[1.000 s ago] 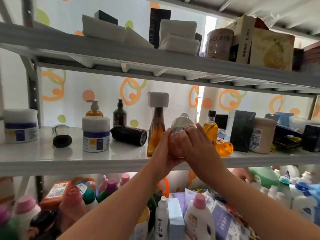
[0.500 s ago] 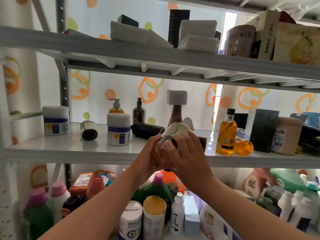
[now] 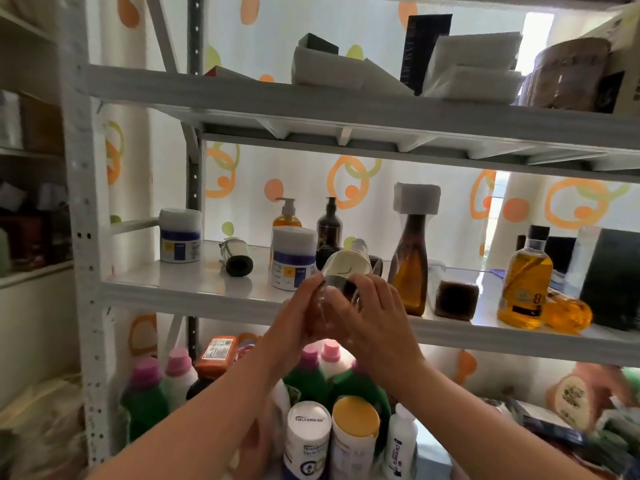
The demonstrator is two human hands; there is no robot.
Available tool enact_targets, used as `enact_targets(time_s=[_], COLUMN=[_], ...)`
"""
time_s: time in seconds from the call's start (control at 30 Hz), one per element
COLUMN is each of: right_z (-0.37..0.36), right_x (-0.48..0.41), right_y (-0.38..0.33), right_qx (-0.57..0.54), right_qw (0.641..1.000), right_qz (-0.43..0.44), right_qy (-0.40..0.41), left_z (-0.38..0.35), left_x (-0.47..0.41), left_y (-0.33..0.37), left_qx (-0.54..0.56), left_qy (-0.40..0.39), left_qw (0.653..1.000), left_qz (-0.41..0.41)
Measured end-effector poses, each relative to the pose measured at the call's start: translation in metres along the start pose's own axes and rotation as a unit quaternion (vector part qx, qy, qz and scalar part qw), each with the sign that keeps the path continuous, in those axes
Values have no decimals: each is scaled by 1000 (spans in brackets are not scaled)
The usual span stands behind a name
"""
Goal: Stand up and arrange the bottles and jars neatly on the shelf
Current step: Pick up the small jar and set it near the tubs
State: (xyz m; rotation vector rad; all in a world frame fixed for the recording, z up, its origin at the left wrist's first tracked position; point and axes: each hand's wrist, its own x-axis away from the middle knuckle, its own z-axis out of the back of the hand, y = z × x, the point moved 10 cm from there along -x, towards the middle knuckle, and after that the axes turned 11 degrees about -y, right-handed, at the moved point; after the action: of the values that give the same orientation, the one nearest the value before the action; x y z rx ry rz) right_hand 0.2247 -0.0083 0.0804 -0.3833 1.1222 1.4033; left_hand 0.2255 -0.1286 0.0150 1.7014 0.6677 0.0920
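A word in capitals is printed on the round white lid (image 3: 308,422) of a bottle low in the view; it is read roughly as "YOUJIANIWAN", the first letter being uncertain. A large "8" is seen on the label of the amber bottle (image 3: 526,282). Print on the blue-banded white jar (image 3: 293,263), the small white bottle (image 3: 400,441) and the tall dark box (image 3: 424,46) is too blurred to be read.

White boxes (image 3: 474,67) and a black box (image 3: 427,46) sit high above the grip. A spotted curtain (image 3: 304,174) hangs behind.
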Motion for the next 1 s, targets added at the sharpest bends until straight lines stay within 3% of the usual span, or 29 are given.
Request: enact_targets(time_s=[0.3,0.47,0.63,0.87,1.0], right_z=[-51,-73,-87,-112,-126], right_x=[10,14,17,27,20], right_y=[21,28,55,92,100], right_qx=[-99,-197,-362,-436,-439], right_qw=[983,962,902,825,810], right_qz=[-75,-103,-200,-346,-372], right_qy=[-136,-156,-128,-99,-114], left_z=[5,13,18,11,3], left_x=[-3,-10,-29,-54,-64], left_y=[-8,-3,4,5,7], left_qx=[-112,-163,-257,-327,-400], left_qy=[105,175,191,161,181], left_qw=[987,969,946,930,897], left_qz=[44,57,54,47,54])
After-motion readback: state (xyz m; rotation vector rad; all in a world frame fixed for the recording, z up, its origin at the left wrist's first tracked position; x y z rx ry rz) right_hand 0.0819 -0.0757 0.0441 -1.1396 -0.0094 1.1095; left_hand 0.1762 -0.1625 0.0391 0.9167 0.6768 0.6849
